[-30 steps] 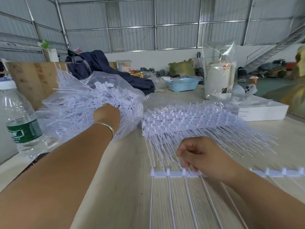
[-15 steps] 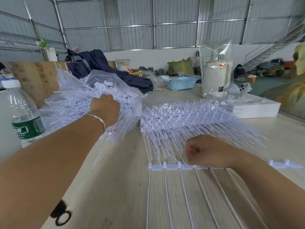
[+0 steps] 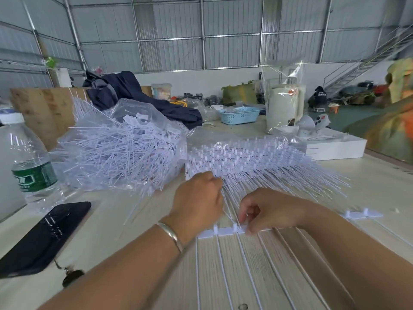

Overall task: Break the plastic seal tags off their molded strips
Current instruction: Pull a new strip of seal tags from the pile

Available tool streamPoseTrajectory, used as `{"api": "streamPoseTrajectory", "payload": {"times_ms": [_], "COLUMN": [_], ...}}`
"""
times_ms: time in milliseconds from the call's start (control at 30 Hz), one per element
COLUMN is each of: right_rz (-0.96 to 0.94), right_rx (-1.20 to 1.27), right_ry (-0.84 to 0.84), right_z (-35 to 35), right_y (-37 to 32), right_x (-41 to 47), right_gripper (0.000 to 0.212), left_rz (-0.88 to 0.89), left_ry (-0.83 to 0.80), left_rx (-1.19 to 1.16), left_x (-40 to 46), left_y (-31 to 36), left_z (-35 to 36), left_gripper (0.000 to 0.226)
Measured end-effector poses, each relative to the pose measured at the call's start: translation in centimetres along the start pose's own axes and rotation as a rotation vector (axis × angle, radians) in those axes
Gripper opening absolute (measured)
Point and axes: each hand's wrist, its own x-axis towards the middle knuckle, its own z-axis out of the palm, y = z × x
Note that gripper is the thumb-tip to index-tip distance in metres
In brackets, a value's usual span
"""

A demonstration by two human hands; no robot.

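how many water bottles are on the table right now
1: the water bottle stands at the table's far left edge, behind the black phone. Others may be hidden outside the view.

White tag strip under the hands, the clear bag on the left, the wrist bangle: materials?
White tag strip with thin tails: looks like moulded plastic, matt, uniform opaque white with crisp square tabs. Crinkled clear bag of loose tags: thin plastic film, glossy, with creases and glare. Slim silver bangle at the left hand: probably metal, from its polished sheen; the alloy cannot be told.
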Motion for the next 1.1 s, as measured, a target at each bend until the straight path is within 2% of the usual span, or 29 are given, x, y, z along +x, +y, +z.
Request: {"api": "streamPoseTrajectory", "payload": {"times_ms": [100,233,267,367,467,633,733,800,1000,1100], "right_rz": [-0.009,0.015,0.020,0.028,0.035,0.057,0.056,0.047,0.027,0.015], "right_rx": [-0.032,-0.131,-0.179,-0.276,-0.301,-0.247,-0.241,-0.240,-0.129,-0.124], "right_ry": [-0.002,-0.011,-0.006,0.016,0.029,0.009,-0.003,-0.016,-0.099,-0.081], "right_z": [0.0,-0.4,-0.4,-0.2,0.0,0.0,0.0,0.0,-0.4,-0.3], "right_y": [-0.1,-0.1,-0.1,-0.4,-0.5,-0.7,-0.8,-0.8,-0.6,-0.5], "right_x": [0.1,-0.3,-0.4,-0.5,-0.6,-0.8,-0.7,-0.7,-0.7,-0.5], "right_gripper": [0.018,0.024,0.026,0.026,0.025,0.023,0.023,0.023,0.027,0.028], "left_rz": [0.120,0.219,0.240,0.303,0.294,0.288,0.277,0.273,0.339,0.366], "left_ry": [-0.065,0.063,0.049,-0.166,-0.219,-0.242,-0.268,-0.271,-0.199,-0.138], "left_rx": [-0.083,-0.169,-0.194,-0.213,-0.202,-0.215,-0.238,-0.249,-0.201,-0.198], "left_x": [-1.3,-1.7,-1.7,-2.2,-2.4,-2.5,-2.5,-2.4,-2.6,-2.6], "left_y": [-0.4,0.2,0.4,1.0,1.0,1.1,1.3,1.6,2.3,2.1], "left_z": [1.3,0.0,-0.3,0.0,0.3,0.0,-0.1,-0.2,-0.2,-0.4], "left_gripper": [0.029,0.024,0.020,0.014,0.014,0.030,0.023,0.016,0.016,0.017]}}
